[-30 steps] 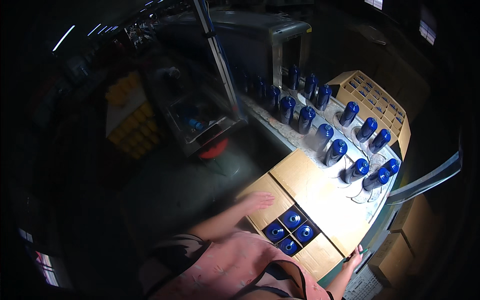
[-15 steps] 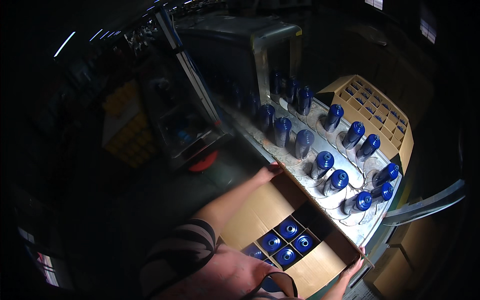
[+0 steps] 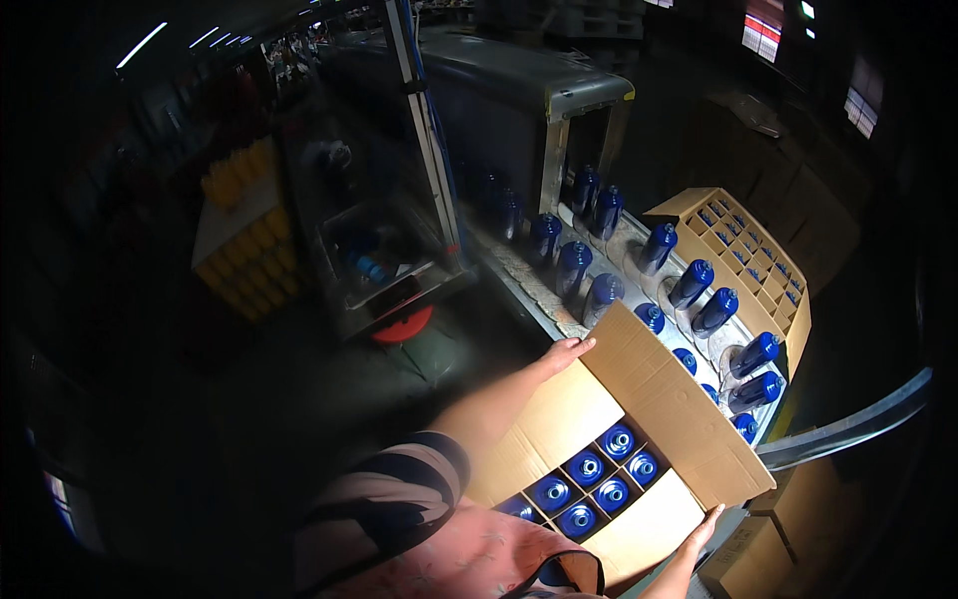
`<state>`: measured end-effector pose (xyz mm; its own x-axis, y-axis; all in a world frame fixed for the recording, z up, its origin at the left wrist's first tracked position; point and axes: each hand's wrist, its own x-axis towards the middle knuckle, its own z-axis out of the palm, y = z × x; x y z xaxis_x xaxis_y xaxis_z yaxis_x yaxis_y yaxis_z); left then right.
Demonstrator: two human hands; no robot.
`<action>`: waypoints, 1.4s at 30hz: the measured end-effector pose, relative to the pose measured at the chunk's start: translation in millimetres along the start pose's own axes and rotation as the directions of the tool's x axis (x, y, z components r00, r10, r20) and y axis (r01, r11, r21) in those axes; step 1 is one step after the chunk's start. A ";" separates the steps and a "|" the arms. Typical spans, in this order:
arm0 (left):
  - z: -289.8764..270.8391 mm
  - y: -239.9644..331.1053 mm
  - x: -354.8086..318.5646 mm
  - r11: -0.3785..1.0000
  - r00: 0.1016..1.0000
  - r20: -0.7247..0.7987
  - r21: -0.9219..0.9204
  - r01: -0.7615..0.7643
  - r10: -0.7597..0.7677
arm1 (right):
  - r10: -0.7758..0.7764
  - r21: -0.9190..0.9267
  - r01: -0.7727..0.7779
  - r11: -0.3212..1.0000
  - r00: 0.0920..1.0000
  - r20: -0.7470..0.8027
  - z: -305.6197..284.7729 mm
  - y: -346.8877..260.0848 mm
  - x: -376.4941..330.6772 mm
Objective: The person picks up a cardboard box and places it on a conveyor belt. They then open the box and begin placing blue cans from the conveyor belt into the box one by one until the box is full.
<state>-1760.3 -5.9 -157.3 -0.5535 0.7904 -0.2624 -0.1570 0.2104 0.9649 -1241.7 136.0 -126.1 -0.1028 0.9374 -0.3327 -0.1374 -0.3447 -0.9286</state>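
"Where are the fingers?"
"The left hand's (image 3: 565, 353) lie close together at the left edge of the raised flap (image 3: 679, 404); the right hand (image 3: 699, 537) is at the box's (image 3: 647, 529) right side. I can't tell whether either grips."
"And the box?"
"Against the person's front, blue bottles (image 3: 611, 493) in its dividers. Beyond, more bottles (image 3: 661, 248) stand on a conveyor (image 3: 631, 264)."

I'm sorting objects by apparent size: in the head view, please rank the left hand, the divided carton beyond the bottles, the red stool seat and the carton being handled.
1. Carton being handled
2. Divided carton
Unranked, smallest: red stool seat and left hand; they look too alike.
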 end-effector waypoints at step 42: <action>-96.1 -28.2 -85.7 0.954 0.978 -0.027 0.216 0.209 -0.208 | -0.068 -0.469 -0.045 0.882 0.972 -0.223 6.0 82.1 -50.2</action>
<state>-1787.0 -134.8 -162.7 -0.5309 0.7133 -0.4576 -0.0885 0.4904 0.8670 -1253.8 60.3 -184.6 0.1290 0.9463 -0.2966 0.3453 -0.3232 -0.8811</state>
